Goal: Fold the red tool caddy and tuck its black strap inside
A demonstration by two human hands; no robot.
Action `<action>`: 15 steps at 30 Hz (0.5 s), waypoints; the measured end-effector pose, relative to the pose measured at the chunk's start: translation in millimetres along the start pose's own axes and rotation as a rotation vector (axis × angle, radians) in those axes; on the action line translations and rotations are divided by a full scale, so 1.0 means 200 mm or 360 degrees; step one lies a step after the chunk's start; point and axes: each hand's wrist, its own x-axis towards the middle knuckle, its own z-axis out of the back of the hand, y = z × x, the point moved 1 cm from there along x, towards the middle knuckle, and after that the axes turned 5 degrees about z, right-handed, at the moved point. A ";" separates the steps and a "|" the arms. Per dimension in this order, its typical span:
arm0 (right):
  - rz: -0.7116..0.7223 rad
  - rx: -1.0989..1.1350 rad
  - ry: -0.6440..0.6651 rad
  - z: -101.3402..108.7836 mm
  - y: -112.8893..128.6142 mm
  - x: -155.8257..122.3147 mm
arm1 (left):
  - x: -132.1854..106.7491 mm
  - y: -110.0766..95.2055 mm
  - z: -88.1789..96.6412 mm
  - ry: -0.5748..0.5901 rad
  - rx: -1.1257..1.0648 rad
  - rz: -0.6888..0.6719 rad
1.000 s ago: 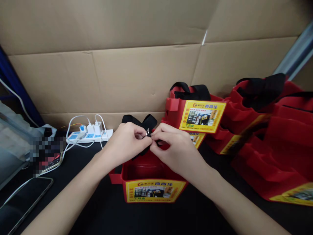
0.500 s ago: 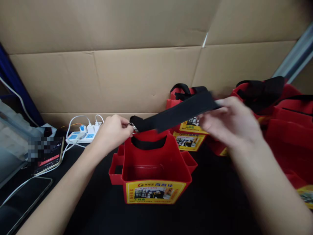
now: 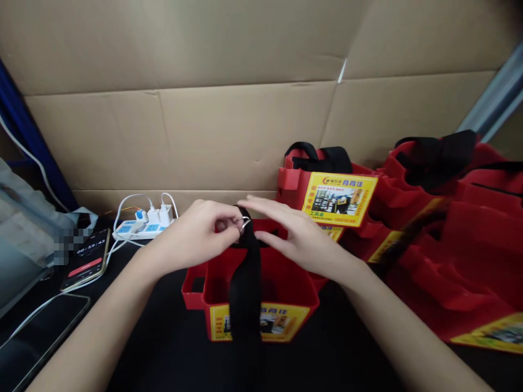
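The left hand pinched the ring while the right hand hovered open, so the loose strap risked slipping back out of the ring.

Single head cam, looks fwd and down, close over the table, facing cardboard wall

Brown cardboard sheets form the back wall, creased and seamed. A black tabletop spreads below. A blue panel stands at left, a grey metal rail at right. Lighting is dim and even.
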 end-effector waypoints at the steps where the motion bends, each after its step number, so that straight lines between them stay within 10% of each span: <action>1: 0.0054 -0.0013 -0.0001 -0.03 -0.02 0.00 | -0.01 -0.01 -0.01 -0.0016 0.0097 -0.0049; 7: -0.0033 -0.0242 -0.0206 -0.01 -0.06 -0.01 | 0.00 0.00 0.01 -0.0003 0.0280 -0.0146; 15: -0.0113 0.0170 0.0117 0.00 0.03 0.00 | 0.01 0.00 0.00 0.0099 0.0330 -0.0153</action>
